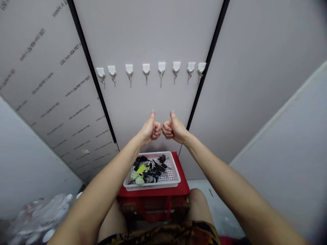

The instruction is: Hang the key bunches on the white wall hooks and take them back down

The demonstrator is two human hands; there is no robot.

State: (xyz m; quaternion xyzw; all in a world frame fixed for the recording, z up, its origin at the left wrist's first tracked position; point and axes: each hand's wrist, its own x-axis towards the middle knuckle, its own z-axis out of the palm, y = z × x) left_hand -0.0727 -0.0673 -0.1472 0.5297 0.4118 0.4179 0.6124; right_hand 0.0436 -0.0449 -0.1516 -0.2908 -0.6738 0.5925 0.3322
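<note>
My left hand (151,129) and my right hand (175,128) are raised in front of the wall panel, knuckles nearly meeting. On both, the fingers are curled into a fist with the thumb pointing up, and nothing shows in either. Below them is a white perforated plastic basket (176,173). Inside it lies a jumble of keys and key fobs (159,166), mostly black. A yellow-green piece (143,168) and pale green checked puffs (138,178) sit at its left side. Above the hands, a row of white adhesive hooks (146,68) with metal prongs is stuck to the panel, nothing hanging from them.
The basket rests on a red cloth or bag (182,183) over a low brown stand between my knees. Black strips (88,58) edge the middle panel. Printed panelling (51,85) stands at left, above clear plastic bags (43,216) on the floor. A pale wall closes the right side.
</note>
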